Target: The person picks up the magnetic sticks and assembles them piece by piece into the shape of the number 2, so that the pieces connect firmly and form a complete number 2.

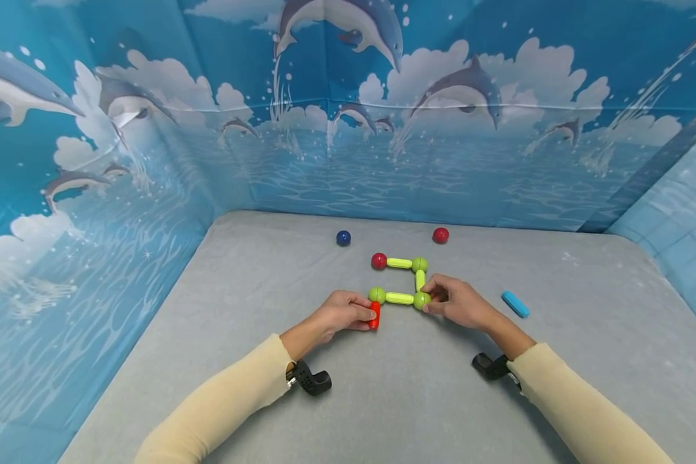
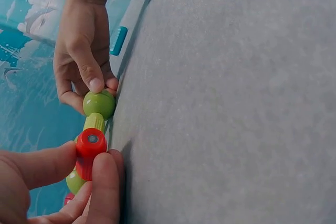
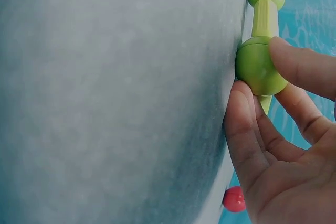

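Note:
A red rod (image 1: pixel 374 317) is pinched between the thumb and fingers of my left hand (image 1: pixel 341 314). Its far end meets the left green ball (image 1: pixel 377 294); in the left wrist view a grey metal disc shows in the near end of the red rod (image 2: pixel 91 153). My right hand (image 1: pixel 459 303) grips the right green ball (image 3: pixel 260 66) between thumb and fingers. Yellow-green rods (image 1: pixel 399 298) link these balls and a third green ball (image 1: pixel 419 264) at the back corner. From there another yellow-green rod (image 1: pixel 399 263) runs left to a red ball (image 1: pixel 379 261).
Behind the linked pieces lie a loose blue ball (image 1: pixel 343 238) and a loose red ball (image 1: pixel 440 235). A blue rod (image 1: pixel 515 303) rests right of my right hand. The grey tabletop (image 1: pixel 371 412) ends at a dolphin-printed curtain (image 1: pixel 348 167) at the back and left.

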Demonstrator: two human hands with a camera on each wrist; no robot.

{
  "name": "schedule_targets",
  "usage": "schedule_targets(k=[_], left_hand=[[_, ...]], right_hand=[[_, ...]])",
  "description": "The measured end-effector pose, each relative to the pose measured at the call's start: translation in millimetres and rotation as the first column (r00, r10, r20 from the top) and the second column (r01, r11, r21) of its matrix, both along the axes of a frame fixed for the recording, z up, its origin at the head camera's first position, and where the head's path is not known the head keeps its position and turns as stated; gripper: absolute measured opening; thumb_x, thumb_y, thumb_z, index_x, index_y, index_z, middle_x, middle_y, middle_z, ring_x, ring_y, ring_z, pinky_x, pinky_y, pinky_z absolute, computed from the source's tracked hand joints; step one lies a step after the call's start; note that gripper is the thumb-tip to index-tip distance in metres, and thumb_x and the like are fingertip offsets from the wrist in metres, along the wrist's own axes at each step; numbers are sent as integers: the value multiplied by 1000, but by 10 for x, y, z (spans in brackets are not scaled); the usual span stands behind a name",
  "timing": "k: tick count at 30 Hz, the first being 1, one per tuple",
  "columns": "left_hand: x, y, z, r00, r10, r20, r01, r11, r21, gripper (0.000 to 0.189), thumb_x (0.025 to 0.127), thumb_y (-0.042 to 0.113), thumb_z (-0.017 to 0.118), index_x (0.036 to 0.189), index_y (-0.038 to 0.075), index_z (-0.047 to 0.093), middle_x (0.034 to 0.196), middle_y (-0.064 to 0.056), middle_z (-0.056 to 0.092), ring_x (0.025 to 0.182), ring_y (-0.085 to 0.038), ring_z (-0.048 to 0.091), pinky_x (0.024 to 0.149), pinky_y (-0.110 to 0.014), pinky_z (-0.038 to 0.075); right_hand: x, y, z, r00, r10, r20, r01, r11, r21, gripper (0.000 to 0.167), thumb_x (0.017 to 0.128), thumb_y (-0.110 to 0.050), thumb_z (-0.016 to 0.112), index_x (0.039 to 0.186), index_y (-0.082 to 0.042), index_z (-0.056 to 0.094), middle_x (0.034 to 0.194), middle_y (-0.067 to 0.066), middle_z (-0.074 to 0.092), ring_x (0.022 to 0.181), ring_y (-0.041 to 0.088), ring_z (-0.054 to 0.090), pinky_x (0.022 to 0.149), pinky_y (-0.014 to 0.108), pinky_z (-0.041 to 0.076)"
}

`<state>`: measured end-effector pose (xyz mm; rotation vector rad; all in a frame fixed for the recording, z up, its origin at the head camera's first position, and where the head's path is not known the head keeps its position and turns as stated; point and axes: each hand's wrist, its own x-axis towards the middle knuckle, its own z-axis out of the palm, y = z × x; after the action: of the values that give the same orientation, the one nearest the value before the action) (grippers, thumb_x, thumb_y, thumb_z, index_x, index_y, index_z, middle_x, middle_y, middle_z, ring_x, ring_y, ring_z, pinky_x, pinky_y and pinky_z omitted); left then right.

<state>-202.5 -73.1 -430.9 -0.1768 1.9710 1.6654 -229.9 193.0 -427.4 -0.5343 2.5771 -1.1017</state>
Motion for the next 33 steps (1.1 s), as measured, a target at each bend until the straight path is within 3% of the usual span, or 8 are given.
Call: schedule_targets(k=[10, 15, 18, 22, 25, 28, 33], left_hand=[[1, -6, 16, 1000, -10, 17, 10, 1000, 17, 31, 89, 1, 69, 119, -5, 63, 115, -17, 65, 82, -13, 68, 79, -27, 60], [15, -39, 43, 999, -33, 14, 33, 999, 24, 27, 91, 1, 67, 117, -6, 62, 105, -13, 67, 75, -11, 69, 74, -25, 60], [16, -85, 53, 999, -48, -19, 48, 999, -15, 22, 92, 2, 66, 113, -5, 63, 94, -9, 68, 67, -9, 66, 66, -23, 60], [-25, -178, 60, 991, -72, -114, 60, 992, -107, 17, 93, 3, 64, 108, -3, 65, 85, -7, 66, 60, -10, 62, 59, -22, 57], [-90, -239, 76, 967, -128, -221, 83, 976, -203, 16, 94, 5, 64, 108, -1, 66, 88, -9, 66, 63, -11, 61, 58, -23, 55], [-162, -269, 102, 925, -209, -318, 107, 945, -310, 16, 95, 8, 63, 109, 3, 68, 98, -10, 67, 67, -13, 60, 58, -23, 52], [-256, -276, 97, 865, -311, -394, 154, 911, -382, 18, 95, 9, 63, 111, 7, 70, 110, -10, 69, 76, -13, 62, 59, -24, 51]], right_hand=[[1, 23, 3, 1000, 5, 9, -5, 1000, -11, 18, 90, -8, 70, 106, -7, 63, 105, 11, 67, 93, 17, 62, 78, 30, 51], [15, 22, 17, 1000, 3, 15, -3, 1000, -18, 18, 90, -8, 70, 106, -6, 63, 106, 12, 67, 93, 17, 62, 78, 29, 51], [26, 20, 23, 1000, 2, 17, -2, 1000, -17, 18, 90, -7, 70, 106, -6, 63, 105, 12, 67, 93, 18, 61, 78, 30, 51], [36, 12, 30, 1000, 1, 22, -1, 1000, -14, 17, 90, -8, 70, 106, -6, 63, 104, 11, 66, 94, 19, 61, 80, 32, 50], [45, 7, 36, 1000, -3, 26, 3, 1000, -11, 18, 90, -8, 70, 106, -6, 62, 104, 11, 66, 93, 19, 60, 80, 32, 50], [57, 3, 41, 999, -8, 31, 8, 1000, -11, 18, 90, -9, 70, 106, -6, 63, 103, 11, 66, 92, 19, 60, 78, 31, 50], [74, -9, 31, 999, -10, 44, 11, 1000, -17, 18, 91, -9, 70, 107, -6, 63, 103, 10, 65, 92, 19, 59, 77, 30, 50]])
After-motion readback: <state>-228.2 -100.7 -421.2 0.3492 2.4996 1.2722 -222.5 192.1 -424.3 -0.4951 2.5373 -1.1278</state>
